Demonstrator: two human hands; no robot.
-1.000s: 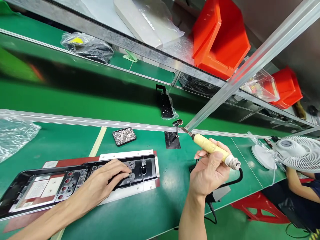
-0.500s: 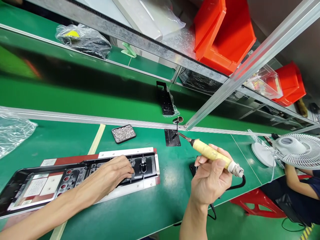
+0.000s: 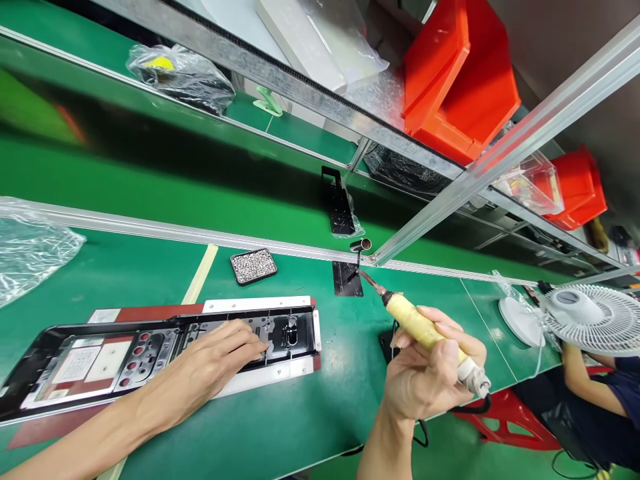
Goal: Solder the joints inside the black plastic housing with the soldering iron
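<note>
A long black panel [image 3: 150,350] lies in a red and white fixture [image 3: 260,305] on the green bench. My left hand [image 3: 215,360] rests flat on the panel near its right end, fingers spread, pressing it down. My right hand [image 3: 430,373] grips a soldering iron [image 3: 415,320] by its yellow handle. The iron's metal tip points up and left, close to the small black stand [image 3: 349,277] with its metal holder tube [image 3: 361,245]. A black cord runs from the iron's rear below my hand.
A small black tray of tiny silver parts [image 3: 253,266] sits behind the panel. A crumpled plastic bag [image 3: 30,247] lies at the left. A white fan [image 3: 590,317] stands at the right by another person's arm [image 3: 585,367]. Red bins [image 3: 460,73] sit on the overhead shelf.
My right hand has lowered the soldering iron slightly and brought it nearer to me, its tip now below the holder tube. My left hand stays on the panel.
</note>
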